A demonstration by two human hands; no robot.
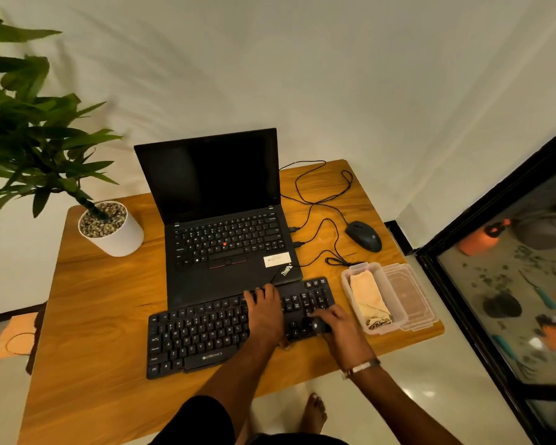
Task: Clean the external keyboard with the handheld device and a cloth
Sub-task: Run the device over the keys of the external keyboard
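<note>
on the desk, before the laptop, the external keyboard looks light, rigid, prone to slide; left hand rests flat, fingers spread, steadying it. right hand grips the handheld device. cloth lies in the container.

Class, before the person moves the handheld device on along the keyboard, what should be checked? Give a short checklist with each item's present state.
1. Left hand steadies the keyboard: ok, it rests flat on the keys.
2. Right hand has the device firmly: ok, fingers curl round it.
3. Device over the keys: ok, at the keyboard's right end.
4. Cloth ready: ok, it lies in the open box beside the keyboard.
5. Device switched on: cannot tell.
6. Cable off the keys: ok, it loops behind the box.
</note>
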